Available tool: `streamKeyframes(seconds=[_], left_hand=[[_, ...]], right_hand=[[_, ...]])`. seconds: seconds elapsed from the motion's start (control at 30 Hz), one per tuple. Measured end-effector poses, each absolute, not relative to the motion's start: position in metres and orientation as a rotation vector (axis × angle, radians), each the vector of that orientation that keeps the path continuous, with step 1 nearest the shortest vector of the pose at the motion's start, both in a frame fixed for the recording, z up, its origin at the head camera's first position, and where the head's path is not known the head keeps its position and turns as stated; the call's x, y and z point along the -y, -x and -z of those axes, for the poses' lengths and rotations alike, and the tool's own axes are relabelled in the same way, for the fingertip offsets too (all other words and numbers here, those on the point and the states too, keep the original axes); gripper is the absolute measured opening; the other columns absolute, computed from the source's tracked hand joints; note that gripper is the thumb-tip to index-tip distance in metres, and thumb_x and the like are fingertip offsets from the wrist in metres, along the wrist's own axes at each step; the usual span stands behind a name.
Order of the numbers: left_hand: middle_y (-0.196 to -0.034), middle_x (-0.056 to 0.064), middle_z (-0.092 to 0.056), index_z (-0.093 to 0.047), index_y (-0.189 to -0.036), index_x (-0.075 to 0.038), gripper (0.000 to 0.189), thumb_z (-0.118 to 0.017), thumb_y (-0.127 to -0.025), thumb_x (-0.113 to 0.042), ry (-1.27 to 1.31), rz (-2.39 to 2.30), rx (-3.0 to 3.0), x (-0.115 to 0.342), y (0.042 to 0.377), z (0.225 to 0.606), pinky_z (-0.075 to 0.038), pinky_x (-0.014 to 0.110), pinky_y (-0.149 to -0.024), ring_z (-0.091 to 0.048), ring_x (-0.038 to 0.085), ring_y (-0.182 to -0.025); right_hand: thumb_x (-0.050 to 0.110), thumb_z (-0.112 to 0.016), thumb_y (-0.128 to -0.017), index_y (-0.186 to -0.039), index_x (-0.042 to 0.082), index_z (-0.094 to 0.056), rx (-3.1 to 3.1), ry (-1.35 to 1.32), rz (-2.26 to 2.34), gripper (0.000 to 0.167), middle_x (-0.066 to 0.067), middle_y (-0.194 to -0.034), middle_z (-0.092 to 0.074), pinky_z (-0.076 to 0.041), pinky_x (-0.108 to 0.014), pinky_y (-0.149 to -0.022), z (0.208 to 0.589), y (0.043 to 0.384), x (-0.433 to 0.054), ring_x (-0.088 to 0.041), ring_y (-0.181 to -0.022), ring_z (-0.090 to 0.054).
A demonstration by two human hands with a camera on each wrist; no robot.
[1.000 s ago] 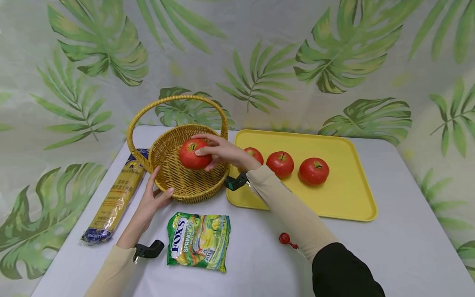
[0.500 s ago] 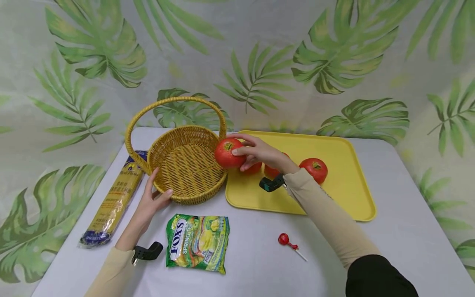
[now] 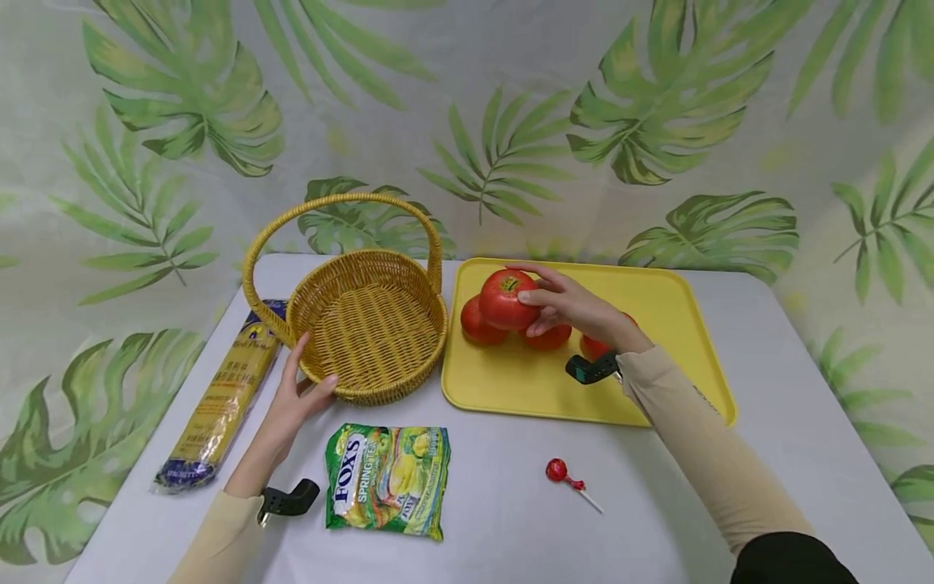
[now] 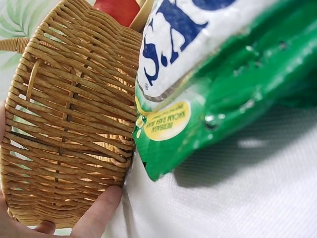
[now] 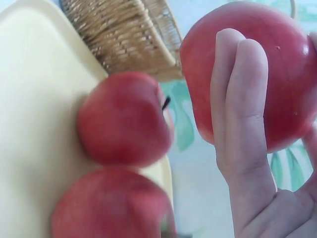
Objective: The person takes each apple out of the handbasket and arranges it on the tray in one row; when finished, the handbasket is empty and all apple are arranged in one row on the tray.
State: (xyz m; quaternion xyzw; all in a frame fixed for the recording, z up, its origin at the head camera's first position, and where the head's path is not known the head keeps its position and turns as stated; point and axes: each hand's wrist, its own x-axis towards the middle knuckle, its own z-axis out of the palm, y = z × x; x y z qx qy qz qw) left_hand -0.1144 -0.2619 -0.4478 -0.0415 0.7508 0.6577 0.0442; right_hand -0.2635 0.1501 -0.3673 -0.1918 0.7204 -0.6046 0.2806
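Note:
My right hand (image 3: 576, 308) holds a red apple (image 3: 505, 300) above the left part of the yellow tray (image 3: 525, 393). In the right wrist view, fingers (image 5: 245, 99) lie across the side of this apple. Below it on the tray sit a left apple (image 3: 476, 324) and a middle apple (image 3: 549, 337), with a right apple (image 3: 594, 347) partly hidden by my wrist. My left hand (image 3: 292, 397) rests against the outer front-left wall of the round wicker basket (image 3: 365, 389), fingers spread. Through its open top the basket's woven floor shows bare.
A spaghetti pack (image 3: 226, 397) lies left of the basket. In front is a green Fox's candy bag (image 3: 388, 480), with a red lollipop (image 3: 557, 470) farther right. The basket's tall handle (image 3: 343, 199) arches over it. Leaf-patterned cloth (image 3: 503, 162) stands behind the table.
My right hand has carried the apple rightward from over the basket, past its rim, to above the tray. My left hand has stayed at the basket.

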Motion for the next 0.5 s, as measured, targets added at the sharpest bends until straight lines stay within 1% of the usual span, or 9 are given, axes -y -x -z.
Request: streamKeyframes(seconds=[0.07,0.23,0.37,0.5], left_hand=[[-0.156,0.014,0.016,0.004,-0.153,-0.037,0.084,-0.056,-0.098,-0.017,0.128,-2.010,-2.293,0.262,0.114,0.447,-0.034,0.050,-0.102,-0.017,0.046,-0.137],[-0.156,0.014,0.017,0.005,-0.153,-0.037,0.084,-0.055,-0.098,-0.017,0.136,-2.005,-2.292,0.262,0.114,0.447,-0.034,0.050,-0.102,-0.016,0.046,-0.137],[-0.155,0.013,0.018,0.005,-0.153,-0.038,0.084,-0.055,-0.098,-0.017,0.135,-2.004,-2.292,0.262,0.114,0.448,-0.035,0.048,-0.101,-0.015,0.046,-0.138],[-0.155,0.013,0.019,0.004,-0.153,-0.037,0.084,-0.056,-0.098,-0.016,0.128,-2.013,-2.285,0.262,0.114,0.448,-0.037,0.045,-0.100,-0.014,0.046,-0.138]], right_hand=[[0.026,-0.056,-0.097,-0.150,0.025,-0.030,-1.947,0.503,1.624,0.058,-0.015,-0.140,-0.039,-0.056,-0.041,-0.077,0.366,0.262,-0.159,-0.032,-0.074,-0.066],[0.024,-0.056,-0.098,-0.149,0.024,-0.030,-1.964,0.467,1.649,0.057,-0.017,-0.140,-0.037,-0.056,-0.039,-0.075,0.366,0.259,-0.182,-0.030,-0.072,-0.066],[0.022,-0.054,-0.099,-0.148,0.022,-0.031,-1.980,0.442,1.679,0.055,-0.019,-0.138,-0.037,-0.056,-0.039,-0.075,0.363,0.255,-0.202,-0.031,-0.073,-0.067],[0.022,-0.052,-0.100,-0.149,0.023,-0.030,-2.019,0.419,1.692,0.054,-0.019,-0.136,-0.036,-0.057,-0.037,-0.074,0.359,0.249,-0.224,-0.028,-0.072,-0.067]])
